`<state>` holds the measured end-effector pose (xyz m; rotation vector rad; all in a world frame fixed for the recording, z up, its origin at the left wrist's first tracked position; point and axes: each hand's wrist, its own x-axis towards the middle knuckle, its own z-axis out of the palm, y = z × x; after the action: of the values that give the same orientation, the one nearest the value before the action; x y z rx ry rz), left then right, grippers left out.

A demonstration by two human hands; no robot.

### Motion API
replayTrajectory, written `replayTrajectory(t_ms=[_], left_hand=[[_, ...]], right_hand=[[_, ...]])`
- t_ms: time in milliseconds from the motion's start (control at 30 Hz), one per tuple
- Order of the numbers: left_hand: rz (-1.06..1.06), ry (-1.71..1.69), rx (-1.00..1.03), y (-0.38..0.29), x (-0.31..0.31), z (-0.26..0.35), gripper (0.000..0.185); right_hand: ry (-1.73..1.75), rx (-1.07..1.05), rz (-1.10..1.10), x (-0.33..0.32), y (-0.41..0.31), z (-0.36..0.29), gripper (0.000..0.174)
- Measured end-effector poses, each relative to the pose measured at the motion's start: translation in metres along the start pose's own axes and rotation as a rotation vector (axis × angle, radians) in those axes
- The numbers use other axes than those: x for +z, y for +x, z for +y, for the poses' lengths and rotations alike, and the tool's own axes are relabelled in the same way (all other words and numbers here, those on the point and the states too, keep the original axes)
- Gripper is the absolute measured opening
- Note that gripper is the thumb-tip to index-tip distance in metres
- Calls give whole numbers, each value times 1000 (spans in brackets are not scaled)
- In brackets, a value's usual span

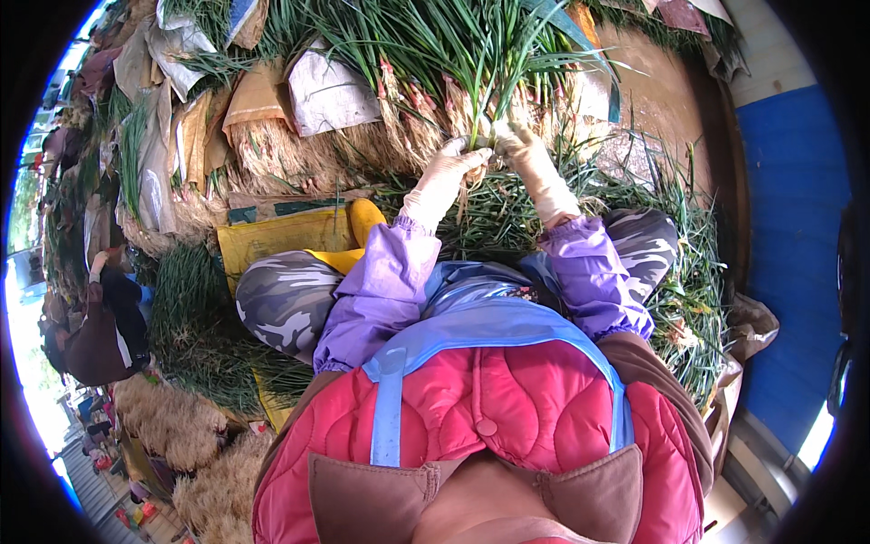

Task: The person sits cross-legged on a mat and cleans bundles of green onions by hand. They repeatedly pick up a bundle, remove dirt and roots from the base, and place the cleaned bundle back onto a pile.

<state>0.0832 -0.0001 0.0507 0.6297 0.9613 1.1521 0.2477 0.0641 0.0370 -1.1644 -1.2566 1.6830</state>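
Note:
Both my hands wear pale, thin gloves under purple sleeve covers and meet just past my lap. Between its thumb and fingers, my left hand (454, 170) pinches the lower part of a few green onion stalks (480, 112). My right hand (520, 146) closes on the same stalks from the other side. Pale roots hang below the fingers. Right behind the hands lies a thick row of green onions (421, 41) with reddish-white stems and long, straw-coloured roots towards me. Loose green leaves (496, 211) are heaped under my hands and against my blue apron.
Sacking (333, 92) covers more onion bundles ahead and left. A yellow sack (272, 238) lies by my left knee, with leaf heaps (194, 326) beyond it. Another person (102, 333) is at the far left. A blue wall panel (792, 258) stands at the right.

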Motion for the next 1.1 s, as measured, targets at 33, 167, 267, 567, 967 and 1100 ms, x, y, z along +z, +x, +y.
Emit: replayTrajectory(t_ms=[33, 167, 267, 567, 967, 1100], left_hand=[[-10, 30, -13, 1, 1, -3, 19], [-10, 140, -14, 1, 2, -5, 21], [-205, 90, -141, -6, 1, -1, 23], [-153, -507, -131, -11, -3, 10, 26], [234, 412, -27, -24, -2, 20, 25], [171, 562, 78, -19, -9, 30, 22]], right_hand=[[-329, -151, 125, 5, -1, 3, 28], [-859, -390, 223, 12, 3, 10, 29], [-619, -267, 306, -13, 18, 4, 29], [-1508, 235, -470, -78, -9, -27, 38], [159, 92, -87, 14, 25, -12, 18], [-315, -131, 3, 24, 12, -21, 21]])
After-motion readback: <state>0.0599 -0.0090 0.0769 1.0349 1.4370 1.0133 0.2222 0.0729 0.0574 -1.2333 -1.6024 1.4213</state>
